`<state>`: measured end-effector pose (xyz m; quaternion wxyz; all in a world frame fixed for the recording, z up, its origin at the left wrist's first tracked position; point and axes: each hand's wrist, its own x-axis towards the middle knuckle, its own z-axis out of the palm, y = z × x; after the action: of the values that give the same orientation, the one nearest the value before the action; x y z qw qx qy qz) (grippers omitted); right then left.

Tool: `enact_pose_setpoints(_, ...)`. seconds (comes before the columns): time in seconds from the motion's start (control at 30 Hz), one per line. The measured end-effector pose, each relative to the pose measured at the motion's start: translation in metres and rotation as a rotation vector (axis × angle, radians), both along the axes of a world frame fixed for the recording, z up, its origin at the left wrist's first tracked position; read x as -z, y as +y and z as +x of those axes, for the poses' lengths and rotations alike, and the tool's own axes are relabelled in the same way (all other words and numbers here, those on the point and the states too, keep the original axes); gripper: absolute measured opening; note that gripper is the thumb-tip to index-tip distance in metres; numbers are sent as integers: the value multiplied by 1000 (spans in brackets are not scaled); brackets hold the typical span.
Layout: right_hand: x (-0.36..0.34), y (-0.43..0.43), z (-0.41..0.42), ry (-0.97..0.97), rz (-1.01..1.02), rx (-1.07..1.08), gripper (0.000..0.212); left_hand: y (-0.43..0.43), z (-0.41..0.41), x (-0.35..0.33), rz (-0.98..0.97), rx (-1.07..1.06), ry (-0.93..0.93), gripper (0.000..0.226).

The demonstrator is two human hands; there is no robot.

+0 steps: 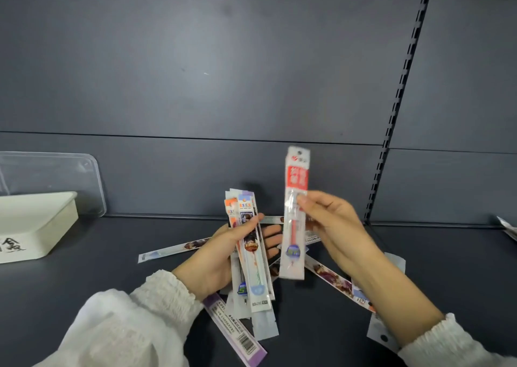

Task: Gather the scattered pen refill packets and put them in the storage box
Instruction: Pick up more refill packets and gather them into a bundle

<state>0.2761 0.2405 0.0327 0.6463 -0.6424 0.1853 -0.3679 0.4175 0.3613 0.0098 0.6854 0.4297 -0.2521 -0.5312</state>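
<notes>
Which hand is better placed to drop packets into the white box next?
Left, probably. The left hand holds the bundle of packets and is nearer the white box at far left. The right hand pinches one red packet, farther away.

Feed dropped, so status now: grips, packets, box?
Left grip holds packet bundle. Right grip pinches red packet, raised. More loose packets on shelf beneath. Storage box far left, open, unobstructed.

glossy plastic packets (295, 215), matt shelf (419, 268)
</notes>
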Motion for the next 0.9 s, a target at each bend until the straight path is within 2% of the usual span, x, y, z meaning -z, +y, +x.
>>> enact_pose_setpoints(0.07, 7, 8, 6, 131, 12, -56, 12, 1, -3, 0, -6, 47, -60, 32)
enact_pose_setpoints(0.13, 12, 14, 11, 163, 14, -42, 14, 0, -5, 1, -13, 63, -94, 34)
enact_pose_setpoints(0.2, 12, 16, 13, 172, -85, 5, 16, -1, -5, 2, -14, 64, -107, 37)
enact_pose_setpoints(0.3, 12, 17, 11, 146, -156, 2, 20, 0, -5, 1, -27, 103, -137, 29)
enact_pose_setpoints(0.4, 10, 14, 11, 216, -295, -27, 18, 0, -5, 1, -18, 101, -194, 28)
enact_pose_setpoints(0.5, 4, -5, -1, 419, -461, -32, 21, 1, 1, 1, 32, 115, -187, 34)
enact_pose_setpoints(0.57, 3, -25, -16, 623, -625, -44, 22, 1, 6, 3, 19, 168, -84, 35)
enact_pose_setpoints(0.7, 12, -46, -32, 1095, -757, -200, 50, -1, 13, 5, -56, 159, 76, 31)
enact_pose_setpoints(0.77, 14, -45, -30, 1112, -773, -208, 49, -1, 13, 5, -47, 144, 75, 24)
enact_pose_setpoints(0.9, 18, -44, -25, 991, -671, -165, 21, -1, 13, 7, -23, 107, 66, 19)
